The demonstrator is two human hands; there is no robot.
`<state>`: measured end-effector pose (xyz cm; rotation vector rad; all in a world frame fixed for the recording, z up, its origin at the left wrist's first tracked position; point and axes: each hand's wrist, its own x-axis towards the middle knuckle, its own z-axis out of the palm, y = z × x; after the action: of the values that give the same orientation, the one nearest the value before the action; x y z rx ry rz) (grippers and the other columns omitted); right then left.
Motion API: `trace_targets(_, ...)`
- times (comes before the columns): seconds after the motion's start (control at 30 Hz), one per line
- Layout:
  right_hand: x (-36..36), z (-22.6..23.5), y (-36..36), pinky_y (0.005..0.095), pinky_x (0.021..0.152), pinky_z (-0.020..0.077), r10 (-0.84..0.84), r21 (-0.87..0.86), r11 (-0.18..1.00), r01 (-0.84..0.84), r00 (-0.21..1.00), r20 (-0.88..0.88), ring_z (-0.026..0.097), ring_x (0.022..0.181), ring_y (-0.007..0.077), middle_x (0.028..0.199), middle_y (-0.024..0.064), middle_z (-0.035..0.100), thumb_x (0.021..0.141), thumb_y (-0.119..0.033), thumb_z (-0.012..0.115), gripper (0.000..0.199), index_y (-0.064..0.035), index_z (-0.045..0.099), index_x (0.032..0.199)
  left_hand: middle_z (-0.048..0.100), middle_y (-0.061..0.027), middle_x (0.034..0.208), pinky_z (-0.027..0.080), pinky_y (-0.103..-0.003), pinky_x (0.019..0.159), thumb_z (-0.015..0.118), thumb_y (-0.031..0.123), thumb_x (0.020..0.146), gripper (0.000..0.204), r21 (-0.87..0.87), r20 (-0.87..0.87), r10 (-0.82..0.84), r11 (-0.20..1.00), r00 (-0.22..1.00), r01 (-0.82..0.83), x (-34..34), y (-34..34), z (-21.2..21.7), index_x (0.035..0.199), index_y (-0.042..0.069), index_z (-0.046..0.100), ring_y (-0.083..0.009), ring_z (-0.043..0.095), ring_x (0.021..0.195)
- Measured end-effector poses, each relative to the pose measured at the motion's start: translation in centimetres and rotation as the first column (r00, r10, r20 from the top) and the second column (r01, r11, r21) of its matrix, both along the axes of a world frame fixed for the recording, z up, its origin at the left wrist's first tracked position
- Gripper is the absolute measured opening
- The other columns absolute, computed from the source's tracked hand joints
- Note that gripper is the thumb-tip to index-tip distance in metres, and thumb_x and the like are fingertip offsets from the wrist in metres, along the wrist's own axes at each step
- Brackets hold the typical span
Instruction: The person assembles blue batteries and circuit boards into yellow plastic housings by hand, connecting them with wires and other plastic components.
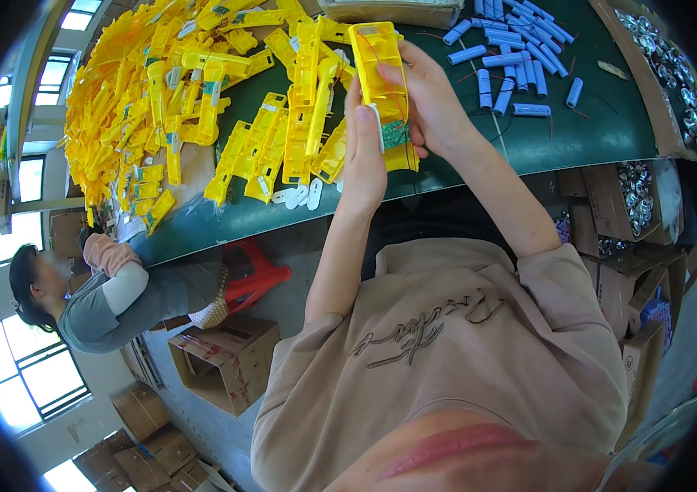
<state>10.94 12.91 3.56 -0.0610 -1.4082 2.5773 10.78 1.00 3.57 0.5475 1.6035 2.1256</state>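
Note:
Above the table's near edge I hold a yellow plastic housing [375,51] with compartments inside, a thin red wire and a small green circuit board [396,134]. My left hand [365,156] is closed on its left side, thumb by a small white piece on the edge. My right hand [438,102] grips the right side, its fingers partly hidden behind and inside the housing. Left of my hands lie several similar yellow housings [270,148], and white oval pieces [314,195] rest at the table's edge. Blue cylindrical batteries [531,110] with thin wires lie to the right.
A large heap of yellow parts [119,90] covers the left of the green table [610,131]. Boxes of shiny metal parts [676,61] stand at the right. A co-worker [111,295] sits at the left by a red stool [254,275] and a cardboard box [229,361].

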Motion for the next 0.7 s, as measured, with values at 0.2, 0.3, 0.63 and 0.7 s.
trace_targets(0.2,0.1,1.3,-0.4,0.0244,0.075,0.0486,0.018,-0.075,0.997,-0.026,0.995,-0.102,0.061,0.09,0.013,0.1,0.0103,0.062,0.089,-0.011,0.057,0.041,-0.0027,0.041,0.126,0.054,-0.0136,0.104,0.053,-0.03,0.059,0.024,0.041,0.1,0.057,0.087,-0.019,-0.016,0.996,1.0,0.017,0.3,-0.8,0.2,0.145,0.008,0.013,-0.0178,0.06,0.074)
trace_targets(0.3,0.3,1.3,-1.1,0.0237,0.074,0.0471,0.088,-0.006,0.996,-0.088,0.995,-0.05,0.059,0.087,0.0127,0.095,0.0078,0.06,0.09,-0.015,0.057,0.042,-0.0027,0.041,0.126,0.056,-0.0121,0.101,0.053,-0.029,0.059,0.023,0.043,0.1,0.05,0.063,-0.099,0.019,0.998,0.995,-0.013,-0.1,-1.8,0.1,0.139,0.012,0.027,-0.0174,0.06,0.072)
trace_targets(0.63,1.3,0.7,-4.3,0.0275,0.055,0.0405,-0.271,0.532,0.793,0.298,0.954,-0.132,0.052,0.064,0.0116,0.073,0.004,0.057,0.087,-0.025,0.061,0.024,-0.0019,0.061,0.083,0.051,-0.0108,0.119,0.043,-0.028,0.087,0.03,0.029,0.102,0.046,-0.092,-0.274,0.301,0.937,0.913,-0.336,-1.1,-3.5,-0.4,0.14,0.004,0.029,-0.0149,0.053,0.102)
trace_targets(0.7,0.5,0.1,-4.3,0.0272,0.055,0.0419,-0.32,0.616,0.64,0.459,0.888,-0.33,0.053,0.062,0.0148,0.076,0.0062,0.058,0.087,-0.022,0.061,0.021,-0.001,0.061,0.086,0.047,-0.0092,0.124,0.037,-0.027,0.094,0.031,0.029,0.101,0.044,-0.116,-0.318,0.255,0.945,0.913,-0.305,-1.3,-4.1,-0.4,0.137,0.003,0.035,-0.0133,0.046,0.11)
